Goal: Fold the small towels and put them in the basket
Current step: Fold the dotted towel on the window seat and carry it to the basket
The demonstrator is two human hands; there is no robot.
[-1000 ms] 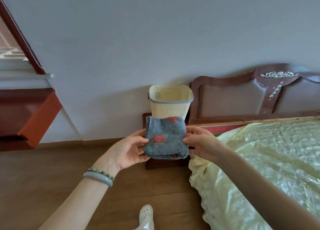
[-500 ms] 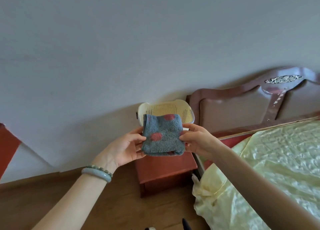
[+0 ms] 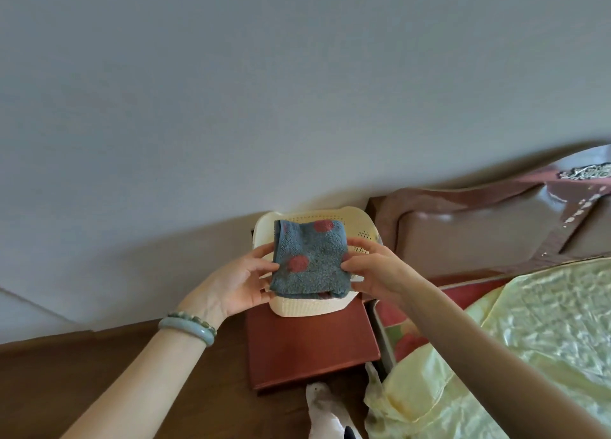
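A folded blue-grey towel with pink dots [image 3: 310,260] hangs flat over the mouth of a cream perforated basket [image 3: 310,306]. My left hand [image 3: 239,281] pinches its left edge and my right hand [image 3: 373,273] pinches its right edge. The basket stands on a red-brown bedside cabinet [image 3: 307,342] against the wall. The towel hides most of the basket's inside.
A bed with a pale yellow satin cover [image 3: 529,339] fills the right side, with a brown headboard [image 3: 479,223] behind it. Brown wooden floor [image 3: 82,372] lies to the left of the cabinet. A white slipper [image 3: 325,412] shows at the bottom edge.
I have come closer to the basket. Both hands carried the folded towel forward, from in front of the basket to right over its opening.
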